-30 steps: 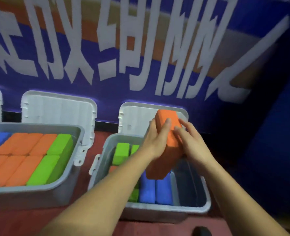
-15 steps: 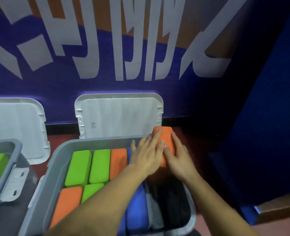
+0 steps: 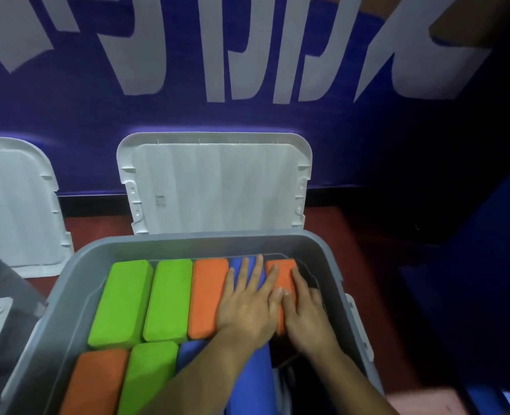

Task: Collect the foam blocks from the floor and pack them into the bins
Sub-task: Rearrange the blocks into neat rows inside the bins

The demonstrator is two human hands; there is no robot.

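Down from rim height, your orange foam block now lies in the grey plastic bin, pressed under your flat left hand and right hand. Left of them sit three green blocks and two more orange blocks; blue blocks show beneath your left wrist, count unclear. Beyond your fingertips a ribbed white lid leans on the blue wall above the red floor.

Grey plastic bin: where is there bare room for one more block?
The dark gap at the near right looks free, between the long blue foam block and the grey plastic bin's right wall, nearer than the right hand. The rest is crowded: green foam blocks and orange foam blocks fill the left; the left hand and the right one cover the far right.
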